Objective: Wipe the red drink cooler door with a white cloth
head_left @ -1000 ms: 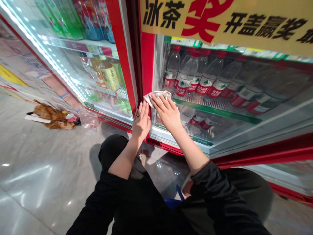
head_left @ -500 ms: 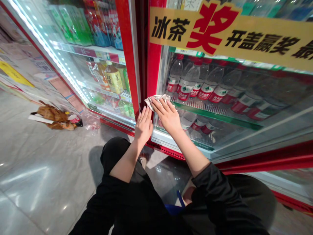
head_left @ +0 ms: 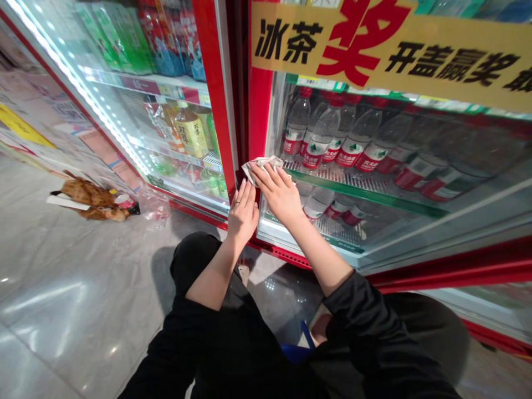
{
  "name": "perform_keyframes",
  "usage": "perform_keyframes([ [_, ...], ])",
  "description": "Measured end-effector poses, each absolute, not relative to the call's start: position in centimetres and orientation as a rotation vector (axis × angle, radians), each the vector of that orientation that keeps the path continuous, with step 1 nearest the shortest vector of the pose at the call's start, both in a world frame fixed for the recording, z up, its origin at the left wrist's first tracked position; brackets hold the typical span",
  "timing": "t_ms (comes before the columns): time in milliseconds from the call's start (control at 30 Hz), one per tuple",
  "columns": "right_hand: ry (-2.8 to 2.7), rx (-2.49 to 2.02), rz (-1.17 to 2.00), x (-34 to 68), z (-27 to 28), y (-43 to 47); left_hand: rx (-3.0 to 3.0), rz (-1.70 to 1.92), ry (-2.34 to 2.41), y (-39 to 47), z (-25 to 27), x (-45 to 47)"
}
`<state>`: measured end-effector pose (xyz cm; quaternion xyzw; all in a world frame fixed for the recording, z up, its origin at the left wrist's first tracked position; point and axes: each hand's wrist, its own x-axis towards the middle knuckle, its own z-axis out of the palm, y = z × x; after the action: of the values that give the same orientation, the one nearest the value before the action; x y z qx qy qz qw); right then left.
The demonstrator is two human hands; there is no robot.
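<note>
My right hand (head_left: 278,191) presses a crumpled off-white cloth (head_left: 251,167) flat against the lower left part of a glass-door drinks fridge, where the red frame (head_left: 260,116) meets the glass. Its fingers point up and to the left, and the cloth sticks out past them. Just left of it, my left hand (head_left: 243,213) rests with straight fingers by the edge of the red frame. It wears a ring and has nothing in it. Behind the glass, water bottles (head_left: 320,136) with red caps and red labels stand in rows on a green-edged shelf (head_left: 366,191).
A second fridge (head_left: 216,83) with lit shelves stands at the left. On the grey tiled floor (head_left: 83,277) lie a brown spotted bag (head_left: 81,194), a dark bottle (head_left: 128,203) and clear plastic (head_left: 153,206). A yellow banner (head_left: 307,41) crosses the right door. Something blue (head_left: 297,353) shows beneath me.
My right hand and the cloth have slid slightly left, towards the red frame. My left hand has barely moved. The view has shifted a little.
</note>
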<state>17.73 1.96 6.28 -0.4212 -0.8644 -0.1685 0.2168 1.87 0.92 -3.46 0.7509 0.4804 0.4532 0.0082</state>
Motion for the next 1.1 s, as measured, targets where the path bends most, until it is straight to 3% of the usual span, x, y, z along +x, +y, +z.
perform_keyframes([
  [733, -2.197, -1.288, -0.546, 25.2, 5.8, -1.5, 2.523, 1.252, 1.480, -0.1, -1.2, 5.4],
  [1100, -2.170, -1.340, -0.604, 23.3, 7.1, -0.7, 2.629, 1.312, 1.469, 0.5, -1.6, 7.0],
])
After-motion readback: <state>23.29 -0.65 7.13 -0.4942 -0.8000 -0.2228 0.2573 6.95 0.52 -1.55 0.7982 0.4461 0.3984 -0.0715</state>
